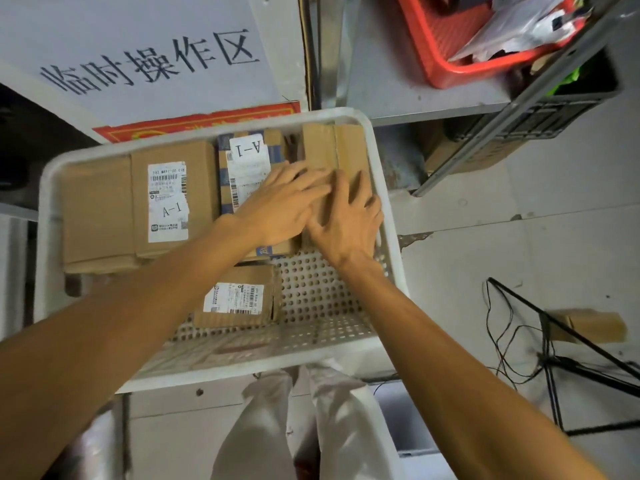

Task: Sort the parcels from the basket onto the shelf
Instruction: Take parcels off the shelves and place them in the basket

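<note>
Left hand: fingers straight, lying flat across a blue-striped parcel and onto a plain brown box, gripping nothing. Right hand: fingers spread, resting flat on the same box, its fingertips partly covered by the left hand; motion blur hides the exact contact. Both parcels sit at the far right of the white perforated basket. The striped parcel carries a white label reading A-1, seen upside down. To the left lies a large brown box, also labelled A-1. A small labelled box lies near the front, half covered by the left forearm, print unreadable. The grey shelf stands beyond, holding a red basket cut off by the frame.
</note>
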Demonstrator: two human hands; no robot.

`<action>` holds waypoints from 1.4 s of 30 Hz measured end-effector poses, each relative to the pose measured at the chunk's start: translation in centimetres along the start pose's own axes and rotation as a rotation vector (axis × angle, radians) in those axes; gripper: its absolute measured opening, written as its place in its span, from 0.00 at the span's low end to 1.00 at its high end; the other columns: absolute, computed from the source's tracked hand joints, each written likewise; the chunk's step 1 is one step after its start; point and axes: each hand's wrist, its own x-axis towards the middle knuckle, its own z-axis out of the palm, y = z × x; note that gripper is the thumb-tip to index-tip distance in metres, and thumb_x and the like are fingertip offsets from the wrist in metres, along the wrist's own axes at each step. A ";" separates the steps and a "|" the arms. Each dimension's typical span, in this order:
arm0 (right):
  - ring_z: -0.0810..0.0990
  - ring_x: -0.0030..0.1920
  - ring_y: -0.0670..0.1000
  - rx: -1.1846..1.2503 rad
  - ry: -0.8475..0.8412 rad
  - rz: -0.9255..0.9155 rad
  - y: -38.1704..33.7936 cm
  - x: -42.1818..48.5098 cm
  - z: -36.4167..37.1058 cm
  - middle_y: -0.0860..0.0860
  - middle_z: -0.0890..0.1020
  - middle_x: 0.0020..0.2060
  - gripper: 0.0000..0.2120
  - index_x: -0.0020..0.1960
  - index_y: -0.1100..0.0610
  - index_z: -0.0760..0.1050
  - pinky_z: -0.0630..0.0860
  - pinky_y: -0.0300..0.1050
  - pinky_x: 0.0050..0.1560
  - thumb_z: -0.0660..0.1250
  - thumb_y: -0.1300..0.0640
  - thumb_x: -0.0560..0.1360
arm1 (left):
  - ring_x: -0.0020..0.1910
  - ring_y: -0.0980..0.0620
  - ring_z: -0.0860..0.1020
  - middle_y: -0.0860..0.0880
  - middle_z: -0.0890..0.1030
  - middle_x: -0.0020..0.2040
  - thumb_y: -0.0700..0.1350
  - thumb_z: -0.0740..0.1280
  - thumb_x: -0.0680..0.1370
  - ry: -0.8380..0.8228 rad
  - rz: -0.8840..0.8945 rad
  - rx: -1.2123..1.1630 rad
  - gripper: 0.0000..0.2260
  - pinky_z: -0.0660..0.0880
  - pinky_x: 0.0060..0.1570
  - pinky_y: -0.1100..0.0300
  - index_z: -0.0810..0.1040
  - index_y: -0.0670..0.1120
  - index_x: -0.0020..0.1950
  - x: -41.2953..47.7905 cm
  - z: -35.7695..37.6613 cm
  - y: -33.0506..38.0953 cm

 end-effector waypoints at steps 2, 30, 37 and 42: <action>0.62 0.67 0.66 -0.009 0.031 0.006 0.4 0.2 0.5 0.61 0.53 0.76 0.37 0.76 0.52 0.54 0.62 0.61 0.67 0.58 0.34 0.74 | 0.76 0.46 0.52 0.51 0.56 0.78 0.42 0.59 0.78 0.010 0.034 0.041 0.24 0.43 0.75 0.47 0.63 0.51 0.75 0.5 0.5 -0.4; 0.38 0.75 0.68 -0.266 -0.249 -0.050 3.2 2.8 8.0 0.57 0.37 0.77 0.45 0.78 0.58 0.37 0.37 0.61 0.73 0.64 0.45 0.76 | 0.76 0.40 0.53 0.45 0.53 0.78 0.56 0.50 0.81 -0.454 0.107 0.651 0.26 0.36 0.71 0.37 0.52 0.51 0.78 4.4 3.6 -1.8; 0.41 0.75 0.70 -0.261 -0.269 -0.046 3.0 2.3 7.8 0.55 0.38 0.78 0.48 0.78 0.57 0.38 0.44 0.63 0.74 0.68 0.50 0.73 | 0.74 0.44 0.59 0.46 0.57 0.77 0.55 0.53 0.80 -0.445 0.104 0.617 0.26 0.38 0.72 0.37 0.55 0.52 0.77 4.5 3.7 -1.8; 0.42 0.76 0.63 -0.241 -0.253 -0.111 3.7 1.4 8.2 0.55 0.39 0.78 0.43 0.78 0.57 0.39 0.47 0.60 0.75 0.65 0.60 0.75 | 0.75 0.42 0.57 0.47 0.63 0.75 0.56 0.50 0.80 -0.417 0.126 0.682 0.23 0.36 0.70 0.35 0.59 0.54 0.76 4.4 3.4 -1.8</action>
